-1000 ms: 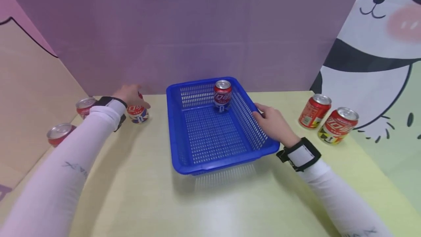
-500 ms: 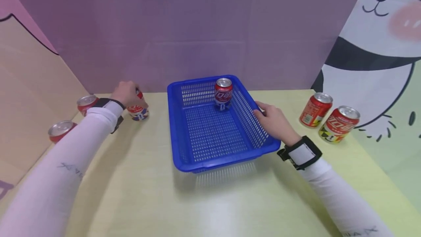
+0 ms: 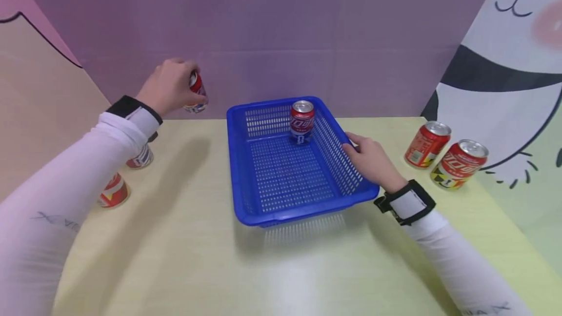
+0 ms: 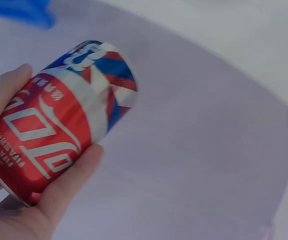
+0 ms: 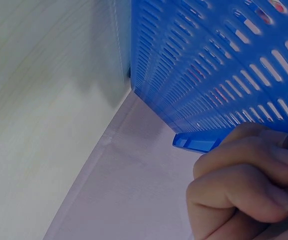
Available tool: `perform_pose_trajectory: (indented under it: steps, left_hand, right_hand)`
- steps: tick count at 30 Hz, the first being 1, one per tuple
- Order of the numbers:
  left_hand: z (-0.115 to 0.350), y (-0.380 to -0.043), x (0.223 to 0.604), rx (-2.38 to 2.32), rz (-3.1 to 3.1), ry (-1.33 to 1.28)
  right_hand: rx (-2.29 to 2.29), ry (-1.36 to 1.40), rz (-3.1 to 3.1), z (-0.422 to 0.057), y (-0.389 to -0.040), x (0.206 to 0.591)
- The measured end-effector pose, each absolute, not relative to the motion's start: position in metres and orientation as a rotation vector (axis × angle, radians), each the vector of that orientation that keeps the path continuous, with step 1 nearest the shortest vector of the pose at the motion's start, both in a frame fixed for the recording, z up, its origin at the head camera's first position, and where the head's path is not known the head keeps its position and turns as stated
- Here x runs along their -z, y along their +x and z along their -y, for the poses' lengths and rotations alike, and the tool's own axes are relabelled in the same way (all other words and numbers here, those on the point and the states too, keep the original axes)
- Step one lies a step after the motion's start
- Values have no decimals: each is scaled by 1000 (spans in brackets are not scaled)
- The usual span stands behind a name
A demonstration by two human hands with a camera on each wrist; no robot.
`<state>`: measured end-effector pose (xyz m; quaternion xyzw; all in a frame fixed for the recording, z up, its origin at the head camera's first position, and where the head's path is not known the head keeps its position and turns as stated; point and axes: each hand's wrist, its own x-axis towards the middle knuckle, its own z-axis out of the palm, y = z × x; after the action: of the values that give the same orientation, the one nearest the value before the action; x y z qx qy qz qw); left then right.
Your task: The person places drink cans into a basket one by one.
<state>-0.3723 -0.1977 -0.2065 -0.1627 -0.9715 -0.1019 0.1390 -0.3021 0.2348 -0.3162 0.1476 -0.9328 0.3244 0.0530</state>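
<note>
My left hand (image 3: 169,86) grips a red soda can (image 4: 54,120) with a blue, white and red patterned end, held tilted in the air left of the basket. In the left wrist view, fingers and thumb wrap the can's sides. The blue plastic basket (image 3: 239,174) is in the middle of the head view, its near end raised over its shadow. My right hand (image 3: 371,160) holds the basket's right rim, fingers curled in the right wrist view (image 5: 243,175). Inside the basket, at the back right, another red and blue can (image 3: 302,123) stands upright.
Two red and yellow cans, a farther can (image 3: 427,145) and a nearer can (image 3: 459,165), stand on the table (image 3: 197,257) at right. Two more, a can (image 3: 141,157) and a red can (image 3: 115,191), are partly hidden behind my left arm. A purple wall (image 3: 281,33) borders the back.
My left hand closed around the can standing at the back left and has lifted it up off the table. The right hand and basket stay nearly in place.
</note>
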Motion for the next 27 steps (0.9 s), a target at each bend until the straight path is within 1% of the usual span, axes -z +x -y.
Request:
perform_pose_trajectory:
  steps: [5,10,17,27]
  left_hand:
    - [163,-369,179,384,2763,-597]
    - [126,-370,173,436,2776,-740]
    - [89,-381,187,393,2810,-923]
    - [57,-403,219,220,2955,-882]
  right_hand:
    - [-971,457,2828,-237,-302,317]
    - [-971,439,2838,-238,-303,320]
    - [-992,454,2834,-237,-305,322]
    - [-977,442,2830,-235,-303,322]
